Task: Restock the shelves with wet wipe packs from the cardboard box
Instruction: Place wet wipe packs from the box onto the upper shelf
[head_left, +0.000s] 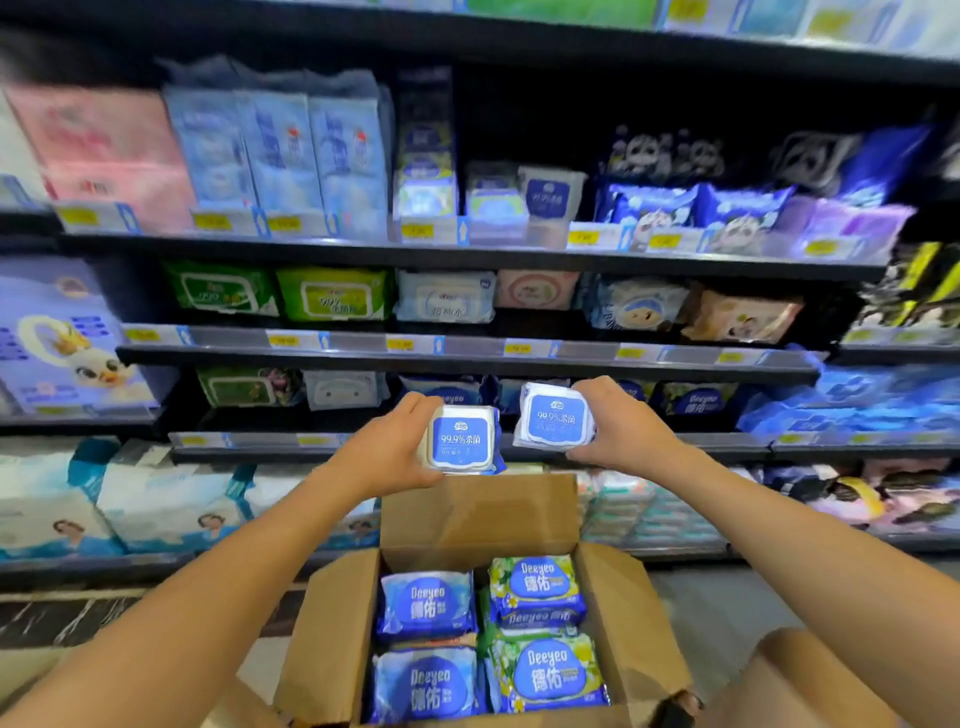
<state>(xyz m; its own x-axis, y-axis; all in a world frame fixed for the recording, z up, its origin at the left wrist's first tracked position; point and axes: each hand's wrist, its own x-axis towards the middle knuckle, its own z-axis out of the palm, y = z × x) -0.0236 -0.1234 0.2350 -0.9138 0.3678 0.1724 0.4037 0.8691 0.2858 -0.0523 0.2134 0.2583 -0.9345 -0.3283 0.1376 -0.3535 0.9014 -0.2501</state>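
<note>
My left hand (390, 448) grips a white wet wipe pack with a blue label (462, 440), held upright above the box. My right hand (621, 422) grips a second matching pack (555, 417) beside it, a little higher. Both packs hover in front of the third shelf (467, 447) from the bottom, where blue Deeyeo packs stand. Below my hands sits the open cardboard box (337, 634) holding blue Deeyeo packs (428, 605) on the left and green-edged Deeyeo packs (540, 584) on the right.
Dark shelves (467, 358) run across the view, stocked with green, white, pink and blue wipe and tissue packs behind yellow price tags. The bottom shelf holds large white packs at left. A second cardboard box's corner (810, 675) shows at lower right.
</note>
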